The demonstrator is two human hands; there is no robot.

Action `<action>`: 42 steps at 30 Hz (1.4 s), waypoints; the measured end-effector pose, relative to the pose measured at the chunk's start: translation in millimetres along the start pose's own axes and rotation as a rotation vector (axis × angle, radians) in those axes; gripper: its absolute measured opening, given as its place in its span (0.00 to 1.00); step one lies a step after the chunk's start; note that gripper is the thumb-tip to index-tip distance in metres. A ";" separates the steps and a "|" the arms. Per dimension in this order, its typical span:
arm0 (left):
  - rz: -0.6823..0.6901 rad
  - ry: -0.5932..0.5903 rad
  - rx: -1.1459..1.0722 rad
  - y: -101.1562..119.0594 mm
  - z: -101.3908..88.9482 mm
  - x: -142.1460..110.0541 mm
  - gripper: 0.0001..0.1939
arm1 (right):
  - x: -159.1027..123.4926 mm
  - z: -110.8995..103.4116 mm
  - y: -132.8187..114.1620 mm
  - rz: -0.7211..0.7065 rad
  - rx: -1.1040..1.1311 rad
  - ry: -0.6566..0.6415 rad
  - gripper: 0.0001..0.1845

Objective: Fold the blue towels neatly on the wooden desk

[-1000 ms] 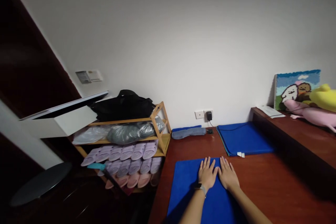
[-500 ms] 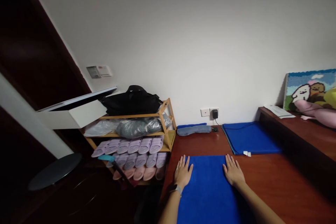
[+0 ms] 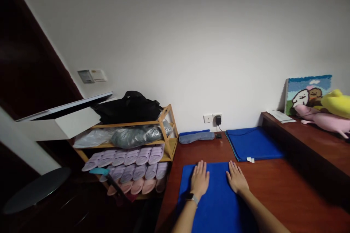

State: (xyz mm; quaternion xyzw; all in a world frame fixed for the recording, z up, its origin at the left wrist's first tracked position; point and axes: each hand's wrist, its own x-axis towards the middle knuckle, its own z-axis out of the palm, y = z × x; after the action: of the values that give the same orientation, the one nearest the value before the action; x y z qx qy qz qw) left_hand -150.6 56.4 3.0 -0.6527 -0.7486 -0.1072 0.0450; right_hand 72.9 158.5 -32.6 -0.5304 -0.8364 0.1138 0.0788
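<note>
Blue towel (image 3: 216,196) lies flat on the wooden table (image 3: 287,196) — left hand (image 3: 200,180) and right hand (image 3: 236,179) press it, palms down, fingers spread, gripping nothing. Folded blue towels (image 3: 253,143) lie beyond; slipper rack (image 3: 131,153) stands left.

A wooden shoe rack (image 3: 164,131) of lilac slippers (image 3: 131,158) stands left; folded blue cloths (image 3: 254,143) lie behind.

You're working in dim, flat indoor light. The white wall (image 3: 191,43) is the brightest area and shows no glare. The left side falls into near-black shadow around the door (image 3: 24,65). Straight lines bow toward the edges, and the whole view looks soft and slightly grainy.
</note>
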 end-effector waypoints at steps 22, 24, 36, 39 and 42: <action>-0.207 -0.061 0.023 -95.3 6.1 -32.0 0.37 | -3.0 -13.1 -5.9 0.040 -0.027 -0.065 0.40; -0.206 -0.054 0.028 -92.8 8.5 -30.9 0.36 | -3.8 -16.2 -6.5 0.044 -0.025 -0.086 0.40; -0.185 -0.054 0.109 -89.8 -6.5 -26.7 0.34 | -26.7 -13.3 -1.9 0.010 0.026 -0.012 0.38; -0.134 -0.020 0.098 -59.9 -12.6 -20.2 0.32 | -25.3 -14.0 -3.9 0.012 0.045 -0.003 0.38; 0.020 -0.014 0.000 1.6 -7.7 -10.7 0.33 | -25.5 -16.7 -5.7 0.013 0.042 -0.006 0.38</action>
State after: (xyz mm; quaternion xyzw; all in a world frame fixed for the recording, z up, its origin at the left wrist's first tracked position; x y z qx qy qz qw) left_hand -148.1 44.5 8.4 -0.6608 -0.7424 -0.1021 0.0407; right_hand 83.0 134.9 -15.2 -0.5339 -0.8304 0.1335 0.0869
